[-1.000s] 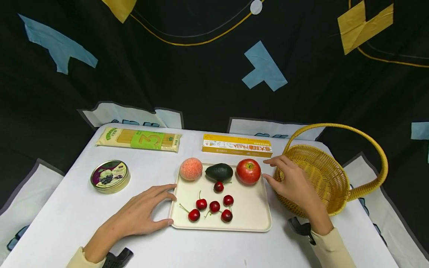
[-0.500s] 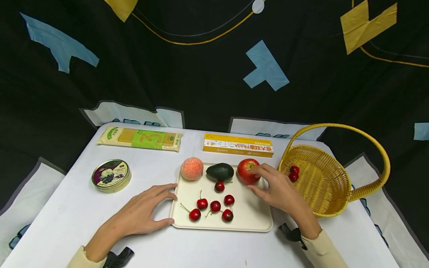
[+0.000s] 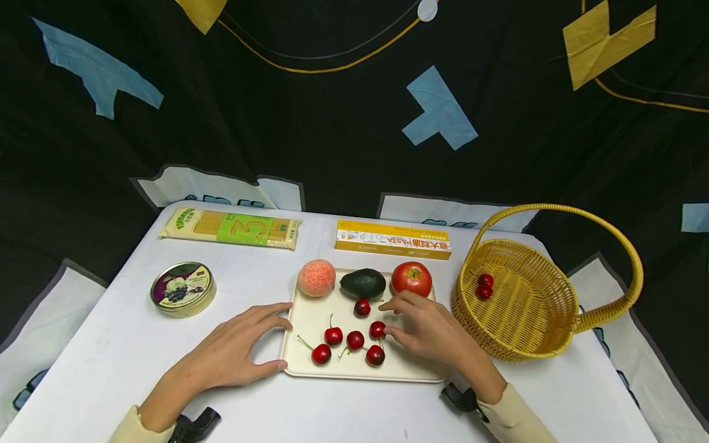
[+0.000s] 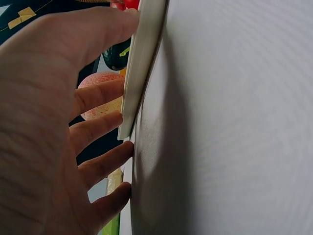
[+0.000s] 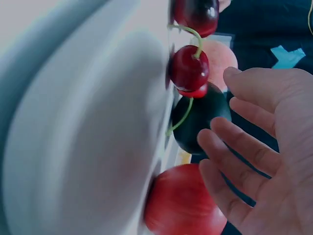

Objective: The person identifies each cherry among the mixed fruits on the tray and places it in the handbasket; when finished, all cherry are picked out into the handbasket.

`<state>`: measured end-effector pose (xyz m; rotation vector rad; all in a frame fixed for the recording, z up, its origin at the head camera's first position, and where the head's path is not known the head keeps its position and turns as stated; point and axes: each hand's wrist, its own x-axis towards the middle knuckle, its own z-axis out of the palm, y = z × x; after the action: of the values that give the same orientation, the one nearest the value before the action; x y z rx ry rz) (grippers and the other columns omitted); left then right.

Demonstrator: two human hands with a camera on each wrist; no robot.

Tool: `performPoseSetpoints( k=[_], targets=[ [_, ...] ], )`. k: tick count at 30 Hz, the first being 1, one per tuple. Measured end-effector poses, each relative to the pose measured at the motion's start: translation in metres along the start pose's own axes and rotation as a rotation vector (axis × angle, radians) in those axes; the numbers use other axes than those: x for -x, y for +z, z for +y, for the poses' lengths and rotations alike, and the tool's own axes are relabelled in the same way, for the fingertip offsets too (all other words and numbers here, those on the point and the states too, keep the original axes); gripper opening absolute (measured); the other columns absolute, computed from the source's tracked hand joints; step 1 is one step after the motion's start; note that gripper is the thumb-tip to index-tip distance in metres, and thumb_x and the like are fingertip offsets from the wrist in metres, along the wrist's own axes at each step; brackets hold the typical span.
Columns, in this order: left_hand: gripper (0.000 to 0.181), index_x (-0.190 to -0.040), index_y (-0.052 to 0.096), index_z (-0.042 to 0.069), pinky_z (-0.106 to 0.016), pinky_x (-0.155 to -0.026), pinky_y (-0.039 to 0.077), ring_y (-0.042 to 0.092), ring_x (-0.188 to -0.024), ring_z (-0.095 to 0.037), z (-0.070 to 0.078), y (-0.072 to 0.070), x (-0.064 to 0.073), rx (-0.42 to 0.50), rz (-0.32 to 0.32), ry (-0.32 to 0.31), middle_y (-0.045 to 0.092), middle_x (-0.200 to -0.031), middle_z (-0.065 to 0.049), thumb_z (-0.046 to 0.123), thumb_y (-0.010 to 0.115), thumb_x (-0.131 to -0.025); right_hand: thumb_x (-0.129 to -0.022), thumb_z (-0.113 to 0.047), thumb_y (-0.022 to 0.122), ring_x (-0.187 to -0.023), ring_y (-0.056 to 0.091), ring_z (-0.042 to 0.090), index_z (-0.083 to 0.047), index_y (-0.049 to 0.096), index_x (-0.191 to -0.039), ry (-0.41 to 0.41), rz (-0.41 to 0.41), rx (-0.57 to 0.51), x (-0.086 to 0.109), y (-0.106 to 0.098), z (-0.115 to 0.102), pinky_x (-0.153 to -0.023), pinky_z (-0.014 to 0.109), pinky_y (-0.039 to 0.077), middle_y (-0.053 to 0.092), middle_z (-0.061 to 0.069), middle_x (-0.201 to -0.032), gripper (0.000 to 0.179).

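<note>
My left hand (image 3: 232, 347) touches the left edge of a cream tray (image 3: 407, 366) with its thumb and fingertips. In the left wrist view the thumb and fingers lie along the tray's rim (image 4: 146, 41). Over the tray's right half is my right hand (image 3: 429, 329), fingers apart and holding nothing. Its thumb tip is right beside a cherry (image 3: 377, 330); touching or not, I cannot tell. Several other cherries lie around it, one (image 3: 362, 307) close to the fingertips. Behind them sit a peach (image 3: 316, 278), a dark green avocado (image 3: 362, 285) and a red apple (image 3: 412, 278).
On the right stands a yellow wicker basket (image 3: 554, 307) with a tall handle and cherries (image 3: 484, 287) inside. A pasta box (image 3: 393, 240) and a noodle packet (image 3: 232, 229) lie at the back. A round tin (image 3: 183, 290) sits on the left.
My right hand has moved left from the basket's rim, past the apple, to the cherries. The cherries in the basket, hidden at first, now show. My left hand stays at the tray edge.
</note>
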<state>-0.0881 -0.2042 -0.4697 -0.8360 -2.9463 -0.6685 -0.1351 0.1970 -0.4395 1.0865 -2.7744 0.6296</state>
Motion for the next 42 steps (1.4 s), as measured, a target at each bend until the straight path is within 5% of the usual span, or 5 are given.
performPoseSetpoints(
  k=[13,42],
  targets=[
    [0.051,-0.128,0.069,0.032,-0.055,-0.116,0.049,0.052,-0.147,-0.026,0.0,-0.001,0.0,0.007,0.007,0.009,0.05,-0.164,0.004,0.054,0.086,-0.086,-0.097,-0.028,0.081,-0.09,0.066,0.008,-0.026,0.079,-0.123,0.017,-0.131,-0.023,0.001,0.007,-0.005,-0.077,0.026,0.059,0.07,-0.009,-0.12,0.026],
    [0.05,-0.128,0.069,0.032,-0.055,-0.116,0.05,0.052,-0.147,-0.026,-0.001,0.001,0.001,0.0,0.014,0.014,0.05,-0.164,0.005,0.055,0.085,-0.086,-0.094,-0.018,0.083,-0.089,0.066,0.005,-0.02,0.078,-0.115,-0.001,-0.145,-0.124,0.0,0.009,-0.005,-0.081,0.023,0.059,0.074,-0.012,-0.108,0.022]
  ],
)
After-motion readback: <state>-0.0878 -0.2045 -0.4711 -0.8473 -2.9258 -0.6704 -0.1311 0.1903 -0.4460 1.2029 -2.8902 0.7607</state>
